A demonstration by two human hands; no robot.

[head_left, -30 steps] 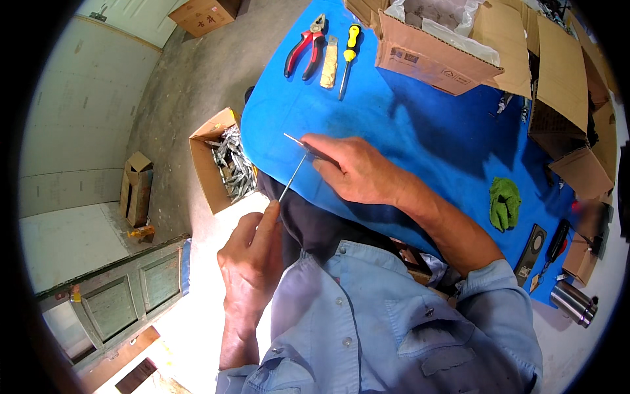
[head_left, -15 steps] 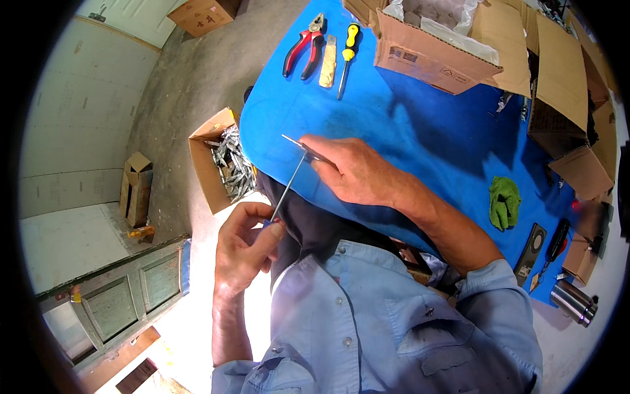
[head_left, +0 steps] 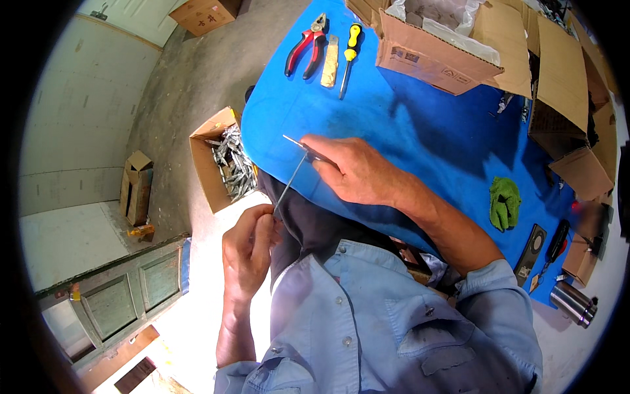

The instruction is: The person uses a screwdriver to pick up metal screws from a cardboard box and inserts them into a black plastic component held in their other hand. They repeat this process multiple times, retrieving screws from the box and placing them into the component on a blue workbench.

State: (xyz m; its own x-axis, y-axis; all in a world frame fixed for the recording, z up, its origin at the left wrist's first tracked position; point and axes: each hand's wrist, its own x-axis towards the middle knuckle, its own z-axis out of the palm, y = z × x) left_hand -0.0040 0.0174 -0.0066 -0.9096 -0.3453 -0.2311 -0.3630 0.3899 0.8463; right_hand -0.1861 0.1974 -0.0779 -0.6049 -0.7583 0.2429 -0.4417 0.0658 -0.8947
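Note:
My left hand (head_left: 248, 253) is closed around the handle of a thin screwdriver (head_left: 291, 183); in this moment my fingers hide the handle. Its slim shaft slants up and to the right, and the tip meets a narrow metal piece (head_left: 293, 140). That piece is pinched between the thumb and fingers of my right hand (head_left: 357, 172), over the near left edge of the blue table. Most of the piece lies hidden under my fingers, so its exact kind cannot be made out.
On the blue table (head_left: 420, 157) lie red-handled pliers (head_left: 298, 52), a tape-wrapped blade (head_left: 329, 65), a yellow screwdriver (head_left: 351, 46) and a green cloth (head_left: 504, 203). An open carton (head_left: 433, 62) stands behind. Left of the table, a box (head_left: 207, 171) holds several metal parts. A steel cup (head_left: 572, 303) is far right.
My left hand has turned around the screwdriver handle, its fingers now covering the blue part that showed before. The right hand and the metal piece have hardly moved.

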